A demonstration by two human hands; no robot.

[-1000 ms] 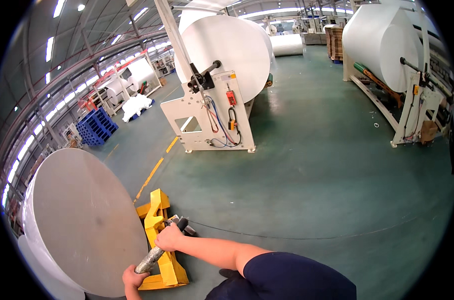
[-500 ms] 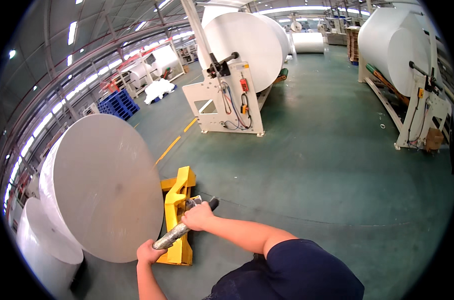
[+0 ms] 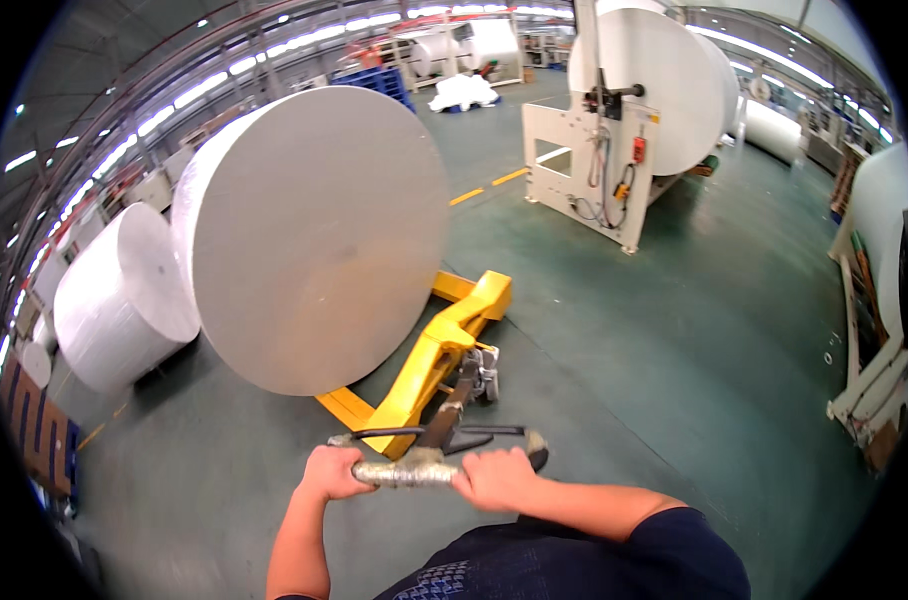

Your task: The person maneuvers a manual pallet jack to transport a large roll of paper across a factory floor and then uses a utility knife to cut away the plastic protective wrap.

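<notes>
Both my hands grip the wrapped crossbar handle (image 3: 406,474) of a yellow pallet jack (image 3: 429,370). My left hand (image 3: 336,472) is closed round its left end, and my right hand (image 3: 498,480) round the right part. A dark steel drawbar (image 3: 452,408) runs from the handle to small wheels (image 3: 486,372) beside the yellow frame. On the jack's far side stands a huge paper roll (image 3: 319,240), its flat grey end facing me. The roll's lower edge lies between the yellow arms; what bears its weight is hidden.
A smaller film-wrapped roll (image 3: 124,300) stands left of the big one, with wooden pallets (image 3: 39,420) nearer. Ahead on the right, a cream machine stand (image 3: 594,175) carries another large roll (image 3: 664,90). A second stand (image 3: 879,380) is at the far right. Blue pallets (image 3: 379,85) stand at the back.
My view has turned left, so the big roll and jack sit further right and higher. The handle, slanted before, now lies nearly level across my front, both hands still on it.
</notes>
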